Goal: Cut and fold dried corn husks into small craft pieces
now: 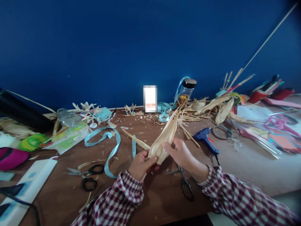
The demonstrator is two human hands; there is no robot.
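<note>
A pale dried corn husk (166, 135) stands tilted between my hands, its narrow tip pointing up and away. My left hand (141, 163) pinches its lower left edge, thumb in front. My right hand (182, 152) grips the right side, thumb laid over the front; its other fingers are hidden behind. A thin husk strip (136, 139) sticks out to the left above my left hand. Below my right hand lies a pair of scissors (185, 186), partly covered. Another pair of scissors (87, 175) with black handles lies to the left, blades apart.
A light-blue ribbon (115, 150) curls left of the hands. The blue glue gun (207, 139) lies on the right, near a wire coil (222, 132). A lidded jar (187, 91) stands among husks at the back. The white power strip (28, 188) occupies the near left.
</note>
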